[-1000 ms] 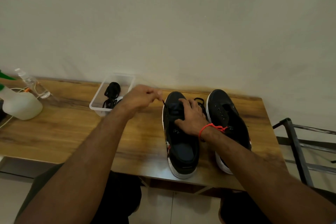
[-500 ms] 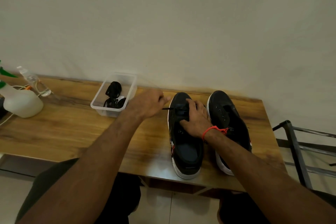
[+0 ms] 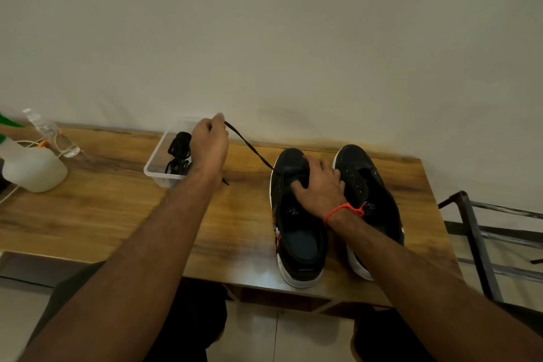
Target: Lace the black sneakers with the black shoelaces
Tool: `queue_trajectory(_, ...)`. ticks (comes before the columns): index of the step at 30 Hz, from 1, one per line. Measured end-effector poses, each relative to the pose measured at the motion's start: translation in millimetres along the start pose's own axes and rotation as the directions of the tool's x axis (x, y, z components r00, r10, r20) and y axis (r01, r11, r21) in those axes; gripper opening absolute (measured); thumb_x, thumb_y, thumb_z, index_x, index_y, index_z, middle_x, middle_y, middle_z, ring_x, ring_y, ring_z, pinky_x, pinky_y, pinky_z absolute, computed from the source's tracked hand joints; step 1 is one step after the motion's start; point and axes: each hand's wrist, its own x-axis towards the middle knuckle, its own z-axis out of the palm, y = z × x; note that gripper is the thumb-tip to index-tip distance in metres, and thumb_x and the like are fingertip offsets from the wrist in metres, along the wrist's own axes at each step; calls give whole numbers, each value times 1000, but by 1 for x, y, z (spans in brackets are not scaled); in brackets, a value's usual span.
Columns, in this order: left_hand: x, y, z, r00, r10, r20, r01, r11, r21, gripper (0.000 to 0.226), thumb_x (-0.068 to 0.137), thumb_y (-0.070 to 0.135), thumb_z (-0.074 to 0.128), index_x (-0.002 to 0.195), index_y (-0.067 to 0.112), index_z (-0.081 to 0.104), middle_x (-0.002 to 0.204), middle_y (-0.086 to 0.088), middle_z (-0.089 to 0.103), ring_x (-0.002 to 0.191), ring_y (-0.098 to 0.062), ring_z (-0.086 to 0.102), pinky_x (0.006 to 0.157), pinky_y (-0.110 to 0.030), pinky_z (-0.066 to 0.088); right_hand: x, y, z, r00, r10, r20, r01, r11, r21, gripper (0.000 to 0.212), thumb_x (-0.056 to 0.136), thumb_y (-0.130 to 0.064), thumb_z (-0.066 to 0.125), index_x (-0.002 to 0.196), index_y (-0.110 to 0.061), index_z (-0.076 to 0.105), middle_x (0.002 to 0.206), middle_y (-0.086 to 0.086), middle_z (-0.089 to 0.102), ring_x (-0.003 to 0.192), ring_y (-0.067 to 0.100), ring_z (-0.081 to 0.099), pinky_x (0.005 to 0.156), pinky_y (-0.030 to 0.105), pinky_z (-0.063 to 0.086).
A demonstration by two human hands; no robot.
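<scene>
Faint pale marks on both sneaker tongues, too blurred to read

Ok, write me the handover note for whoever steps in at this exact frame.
Left hand pinches the black shoelace, drawn taut up and left from the left sneaker.
Right hand presses on that sneaker's tongue area.
Right sneaker stands beside it, eyelets showing no lace.
Another lace bundle lies in the clear tray.
Done: lace started through the left sneaker.
Left: the rest of that sneaker and the other one.
</scene>
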Motion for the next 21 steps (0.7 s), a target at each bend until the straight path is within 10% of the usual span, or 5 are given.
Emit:
queue_trajectory(5, -12, 7, 9, 960, 272, -64, -276, 958, -73, 22, 103, 30, 54, 86, 16, 53, 83, 5, 72, 64, -9, 50, 64, -27, 45, 9, 5, -29, 950, -185, -252, 200, 979, 35, 40, 95, -7, 54, 131, -24, 59, 115, -3, 61, 115, 21, 46, 104, 46, 41)
queue_trajectory(10, -15, 13, 8, 912, 384, -143, -410, 857, -313, 17, 103, 30, 52, 89, 22, 48, 79, -2, 63, 65, -15, 47, 62, -30, 40, 12, 4, -39, 947, -175, -268, 200, 978, 66, 69, 78, 24, 45, 127, -20, 63, 123, 2, 54, 121, 22, 41, 94, 20, 35)
queue_trajectory(15, 0, 1, -4, 972, 152, 177, -195, 946, 260, 26, 99, 14, 53, 122, 19, 43, 105, -3, 67, 81, -20, 60, 65, -34, 48, 13, 6, -26, 963, -233, -132, 230, 972, -39, 47, 93, -3, 53, 135, -22, 58, 142, 3, 49, 136, 25, 31, 114, 39, 29)
queue_trajectory(18, -8, -12, -4, 936, 47, 348, -297, 631, 716, 38, 99, 11, 53, 133, 18, 38, 108, -7, 58, 93, -26, 59, 77, -42, 52, 15, 4, -18, 960, -280, 22, 278, 938, -209, 43, 102, -30, 47, 145, -23, 48, 149, 1, 47, 141, 25, 30, 116, 43, 24)
queue_trajectory(21, -16, -20, 7, 900, 20, 436, -374, 549, 748, 45, 99, 28, 60, 138, 20, 39, 120, -8, 56, 107, -30, 58, 92, -45, 51, 19, 0, -12, 978, -177, 110, 201, 938, -282, 46, 105, -36, 39, 148, -21, 43, 152, 2, 45, 143, 29, 30, 118, 49, 21)
